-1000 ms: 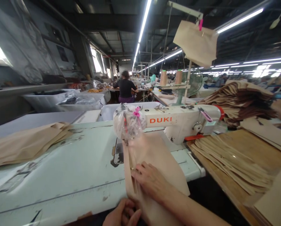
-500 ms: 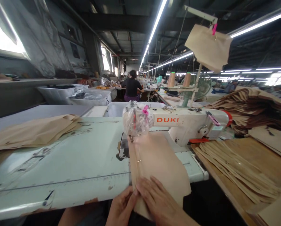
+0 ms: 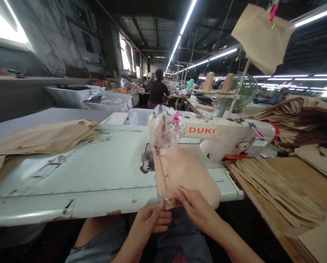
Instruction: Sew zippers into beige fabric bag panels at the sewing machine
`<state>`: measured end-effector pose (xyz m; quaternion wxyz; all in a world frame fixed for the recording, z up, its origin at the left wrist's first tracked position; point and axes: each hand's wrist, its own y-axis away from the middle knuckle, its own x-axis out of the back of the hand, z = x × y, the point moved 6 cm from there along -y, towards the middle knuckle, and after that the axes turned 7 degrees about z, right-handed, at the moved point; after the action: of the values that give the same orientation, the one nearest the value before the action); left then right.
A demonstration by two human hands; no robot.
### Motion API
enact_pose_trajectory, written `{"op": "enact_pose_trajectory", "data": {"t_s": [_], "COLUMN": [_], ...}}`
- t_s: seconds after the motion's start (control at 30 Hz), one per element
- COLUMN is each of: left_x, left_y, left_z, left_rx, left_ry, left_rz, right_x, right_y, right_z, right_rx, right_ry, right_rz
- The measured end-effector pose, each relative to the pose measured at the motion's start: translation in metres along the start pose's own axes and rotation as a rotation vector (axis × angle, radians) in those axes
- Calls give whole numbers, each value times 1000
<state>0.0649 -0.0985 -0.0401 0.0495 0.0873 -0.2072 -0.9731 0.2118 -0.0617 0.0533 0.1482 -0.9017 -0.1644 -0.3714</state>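
A tan fabric piece (image 3: 182, 168) lies under the needle area of the white sewing machine (image 3: 220, 137), with a strip along its left side and a small metal pin or clip (image 3: 165, 177) on it. My right hand (image 3: 193, 204) pinches the fabric near its front edge, which is lifted and folded over. Close to the front left corner is my left hand (image 3: 152, 219), fingers stretched out and thumb by the fabric's edge. Whether that thumb touches the cloth I cannot tell. Clear plastic (image 3: 165, 128) wraps the machine head and hides part of the needle area.
Tan fabric pieces (image 3: 43, 138) lie on the pale green table (image 3: 106, 164) at left. Cut strips (image 3: 278, 193) rest on a wooden board at right, below a tall fabric stack (image 3: 303, 120). Thread cones (image 3: 208, 82) stand behind the machine. A person (image 3: 157, 91) sits farther back.
My right hand has gone from lying flat on the fabric to pinching and folding its front edge. My left hand has loosened from the strip, its fingers now extended. The camera view has shifted.
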Motion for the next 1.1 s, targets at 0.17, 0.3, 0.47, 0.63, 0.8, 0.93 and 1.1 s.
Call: {"op": "enact_pose_trajectory", "data": {"t_s": [0.17,0.3,0.47,0.63,0.8,0.93,1.1], "left_x": [-12,-8,-7,-10,15,48,35], "left_y": [0,1,5,7,10,-15,-66], "left_z": [4,5,11,14,31,79,103], "left_rx": [-27,-38,-76,-129,-407,-878,-1105], "left_ry": [80,99,90,45,-408,-873,-1237], "left_rz": [4,0,-34,-54,-41,230,97], "right_x": [-2,-8,-19,-29,-23,-28,-48], "right_y": [4,8,16,19,21,18,10], "right_z": [-11,-14,-10,-4,-5,-8,3], "right_rx": [78,201,357,535,656,700,705], "right_ry": [1,-20,8,168,201,184,207], "right_rz": [-14,-6,96,240,360,451,691]}}
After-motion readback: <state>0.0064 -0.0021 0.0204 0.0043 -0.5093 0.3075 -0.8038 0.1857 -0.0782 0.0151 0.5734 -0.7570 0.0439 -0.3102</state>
